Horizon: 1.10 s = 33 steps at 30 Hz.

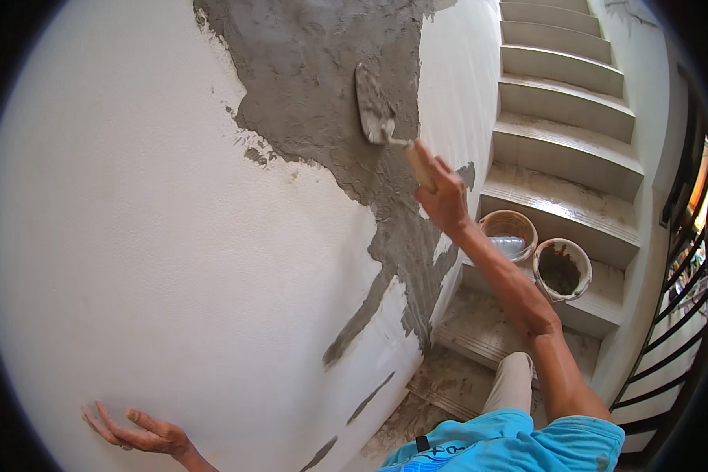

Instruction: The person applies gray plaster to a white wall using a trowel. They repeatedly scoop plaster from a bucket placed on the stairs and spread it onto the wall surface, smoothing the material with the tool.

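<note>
Gripping hand: the right hand (pixel 446 198) is wrapped tightly round the pale handle (pixel 421 168) of a masonry trowel (pixel 375 110).
Trowel: its smeared blade is pointed up the wall (pixel 173 236), over grey mortar (pixel 307 86); whether it is pressed in cannot be told.
Free hand: the left hand (pixel 148 435) is held at lower left near the bare white surface, fingers spread and slightly curled, with nothing grasped; contact with the wall cannot be told.
Mortar: a broad, ragged-edged patch is spread above and narrowed toward the stairs (pixel 570 141); thin streaks are left below.
Buckets: a brown-lined bucket (pixel 513 221) is set beside a pale bucket (pixel 584 261) on the steps; a clear plastic bottle (pixel 507 246) is held in the first, dark grey material in the second.
Railing: black bars (pixel 672 337) are seen at right.
</note>
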Motion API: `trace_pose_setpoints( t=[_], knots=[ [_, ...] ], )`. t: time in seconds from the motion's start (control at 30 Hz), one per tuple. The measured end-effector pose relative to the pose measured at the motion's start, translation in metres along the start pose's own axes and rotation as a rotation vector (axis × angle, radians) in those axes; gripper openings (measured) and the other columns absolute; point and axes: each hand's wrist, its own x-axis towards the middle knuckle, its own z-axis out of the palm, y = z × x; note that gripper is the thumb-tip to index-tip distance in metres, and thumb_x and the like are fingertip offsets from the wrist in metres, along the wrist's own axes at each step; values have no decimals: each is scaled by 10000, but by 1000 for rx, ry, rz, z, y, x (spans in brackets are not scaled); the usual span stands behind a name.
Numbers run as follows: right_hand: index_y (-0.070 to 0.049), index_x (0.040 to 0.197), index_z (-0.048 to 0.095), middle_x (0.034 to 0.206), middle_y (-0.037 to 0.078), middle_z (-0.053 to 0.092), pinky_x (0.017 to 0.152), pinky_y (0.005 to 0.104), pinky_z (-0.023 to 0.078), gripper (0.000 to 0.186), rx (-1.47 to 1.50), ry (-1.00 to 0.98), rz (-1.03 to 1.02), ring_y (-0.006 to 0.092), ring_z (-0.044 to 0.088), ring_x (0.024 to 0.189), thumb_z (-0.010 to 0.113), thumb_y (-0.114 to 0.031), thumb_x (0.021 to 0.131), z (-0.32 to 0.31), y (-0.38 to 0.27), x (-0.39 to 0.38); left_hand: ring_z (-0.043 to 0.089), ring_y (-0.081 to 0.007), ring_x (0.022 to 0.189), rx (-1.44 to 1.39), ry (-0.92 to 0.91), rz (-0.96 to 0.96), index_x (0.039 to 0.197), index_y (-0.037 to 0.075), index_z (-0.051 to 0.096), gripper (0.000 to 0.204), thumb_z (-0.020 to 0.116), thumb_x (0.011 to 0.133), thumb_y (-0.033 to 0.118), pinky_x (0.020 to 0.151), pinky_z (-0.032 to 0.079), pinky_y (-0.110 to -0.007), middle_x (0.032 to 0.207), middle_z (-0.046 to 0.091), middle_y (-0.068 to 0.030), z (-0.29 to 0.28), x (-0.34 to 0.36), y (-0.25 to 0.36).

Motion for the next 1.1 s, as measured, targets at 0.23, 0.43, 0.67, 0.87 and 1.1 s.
trace_pose_setpoints(
  t=[0.23,0.43,0.67,0.87,1.1],
  knots=[
    [-158,1500,533,1035,156,662,767,415,557,829,31,-130,31,367,678,846,629,35,699,-20,-3,-75,295,-322,1518,40,18,58,1437,49,509,516,368,1096,408,1231,263,-555,1584,367,-162,-2,5,1],
    [-155,1507,520,1022,156,656,747,413,552,836,-7,16,-37,373,670,837,639,33,701,-16,-11,-27,306,-333,1510,28,30,90,1433,48,512,515,369,1093,407,1221,272,-557,1573,378,-167,-2,10,-1],
    [-172,1509,517,952,133,631,706,431,540,846,-67,-67,-78,346,663,814,619,58,701,0,6,-46,324,-339,1498,16,15,70,1422,43,519,494,398,1087,386,1210,295,-551,1567,382,-175,-2,4,0],
    [-165,1509,522,970,129,641,726,416,549,857,-103,-137,28,327,674,831,607,55,684,-31,14,-141,315,-343,1496,-2,35,95,1428,22,516,502,400,1099,384,1209,283,-528,1542,415,-195,-2,8,1],
    [-162,1478,567,1009,114,644,758,394,557,799,38,-9,207,291,676,864,609,40,706,-16,-36,-127,313,-340,1498,-10,32,79,1427,24,517,511,396,1091,390,1211,277,-532,1544,415,-187,-2,10,4]
  ],
)
